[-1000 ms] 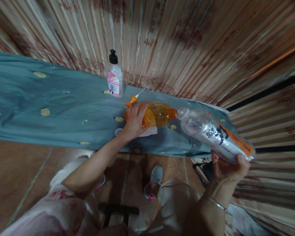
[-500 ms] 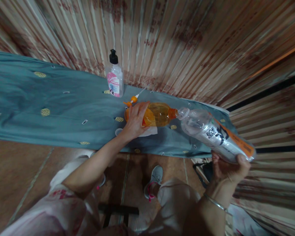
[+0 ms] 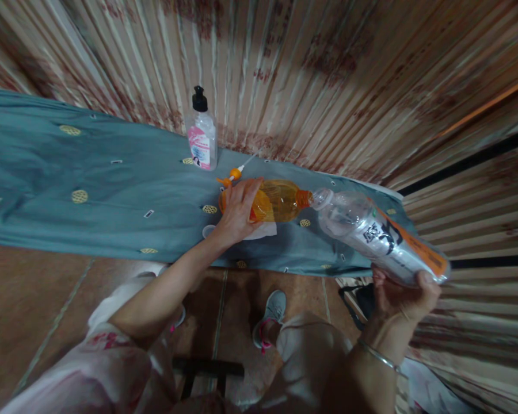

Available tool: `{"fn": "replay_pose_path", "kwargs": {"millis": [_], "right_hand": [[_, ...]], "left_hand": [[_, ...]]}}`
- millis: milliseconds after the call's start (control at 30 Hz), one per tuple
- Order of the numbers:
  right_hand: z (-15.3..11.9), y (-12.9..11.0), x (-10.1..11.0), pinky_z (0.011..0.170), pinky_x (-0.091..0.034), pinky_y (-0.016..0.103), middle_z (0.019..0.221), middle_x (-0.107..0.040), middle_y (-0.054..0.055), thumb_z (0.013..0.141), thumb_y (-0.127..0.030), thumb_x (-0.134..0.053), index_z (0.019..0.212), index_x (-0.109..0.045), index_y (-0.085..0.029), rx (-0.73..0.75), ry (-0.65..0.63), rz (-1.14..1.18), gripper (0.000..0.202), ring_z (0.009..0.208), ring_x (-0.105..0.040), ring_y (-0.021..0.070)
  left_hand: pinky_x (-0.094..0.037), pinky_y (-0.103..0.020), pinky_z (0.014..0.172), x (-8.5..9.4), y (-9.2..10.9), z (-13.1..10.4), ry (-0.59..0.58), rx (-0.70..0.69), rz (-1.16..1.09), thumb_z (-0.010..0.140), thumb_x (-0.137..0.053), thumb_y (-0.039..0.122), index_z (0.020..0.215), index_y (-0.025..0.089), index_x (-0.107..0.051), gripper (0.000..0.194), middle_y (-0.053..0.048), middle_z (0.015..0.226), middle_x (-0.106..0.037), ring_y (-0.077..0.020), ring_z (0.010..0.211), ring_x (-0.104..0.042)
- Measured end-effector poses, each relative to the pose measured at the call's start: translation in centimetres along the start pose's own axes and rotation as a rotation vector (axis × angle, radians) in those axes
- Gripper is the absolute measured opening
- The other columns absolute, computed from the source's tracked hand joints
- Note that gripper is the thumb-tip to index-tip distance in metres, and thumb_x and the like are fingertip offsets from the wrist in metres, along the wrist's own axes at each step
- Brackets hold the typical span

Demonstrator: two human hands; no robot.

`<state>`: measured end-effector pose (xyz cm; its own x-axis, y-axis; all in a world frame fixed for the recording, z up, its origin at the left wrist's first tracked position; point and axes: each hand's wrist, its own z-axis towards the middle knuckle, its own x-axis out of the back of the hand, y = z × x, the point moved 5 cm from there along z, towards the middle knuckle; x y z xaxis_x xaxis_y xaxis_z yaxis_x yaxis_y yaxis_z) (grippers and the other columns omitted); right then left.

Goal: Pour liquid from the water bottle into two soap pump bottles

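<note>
Your head-worn camera looks forward and down from close above the near edge of the long teal-clothed table [image 3: 116, 195], facing the pleated beige curtain [image 3: 259, 75].

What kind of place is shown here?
Probably a room in a home: a patterned curtain hangs behind a narrow surface under teal cloth, and the floor is reddish-brown tile.

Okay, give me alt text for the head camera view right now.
Two hands hold an orange bottle and a clear plastic bottle mouth to mouth over teal cloth; an orange pump top and black-capped pump bottle sit behind.
</note>
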<state>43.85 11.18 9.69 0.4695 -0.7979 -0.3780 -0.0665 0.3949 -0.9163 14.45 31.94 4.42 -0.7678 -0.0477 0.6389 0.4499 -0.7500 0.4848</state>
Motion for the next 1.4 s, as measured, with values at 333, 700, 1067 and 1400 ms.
{"fn": "replay_pose_path", "kwargs": {"millis": [333,700,1067,1400], "right_hand": [[-0.15,-0.08,-0.29,0.039,-0.041,0.017,0.095,-0.069,0.007,0.043,-0.035,-0.063,0.089,-0.064,-0.020,0.011,0.011,0.000,0.049,0.091,-0.065,0.0266],[0.02,0.12,0.09,0.034,-0.039,0.016,0.091,-0.069,0.003,0.045,-0.035,-0.062,0.085,-0.066,-0.021,0.021,-0.013,0.000,0.043,0.073,-0.063,0.0184],[-0.07,-0.02,0.00,0.035,-0.039,0.017,0.093,-0.068,0.003,0.045,-0.035,-0.062,0.088,-0.067,-0.022,0.021,-0.012,0.004,0.045,0.071,-0.060,0.0164],[-0.22,-0.12,-0.19,0.039,-0.040,0.017,0.101,-0.069,0.005,0.044,-0.035,-0.062,0.089,-0.066,-0.021,0.009,0.008,-0.008,0.048,0.079,-0.062,0.0191]], "left_hand": [[-0.032,-0.058,0.117,-0.12,-0.18,0.00,-0.032,0.048,-0.009,0.075,-0.081,0.035,0.156,0.019,-0.029,0.098,-0.019,0.150,-0.048,-0.0377,0.139,-0.044],[-0.033,-0.058,0.117,-0.03,-0.12,-0.01,-0.033,0.038,-0.027,0.076,-0.080,0.036,0.156,0.018,-0.029,0.096,-0.019,0.149,-0.048,-0.0382,0.139,-0.043],[-0.033,-0.060,0.117,0.06,-0.03,0.10,-0.045,0.051,-0.019,0.075,-0.080,0.032,0.156,0.020,-0.028,0.097,-0.018,0.150,-0.047,-0.0388,0.140,-0.044],[-0.033,-0.058,0.117,0.00,-0.10,0.04,-0.028,0.040,-0.034,0.077,-0.080,0.037,0.155,0.017,-0.030,0.095,-0.020,0.149,-0.048,-0.0383,0.139,-0.043]]}}
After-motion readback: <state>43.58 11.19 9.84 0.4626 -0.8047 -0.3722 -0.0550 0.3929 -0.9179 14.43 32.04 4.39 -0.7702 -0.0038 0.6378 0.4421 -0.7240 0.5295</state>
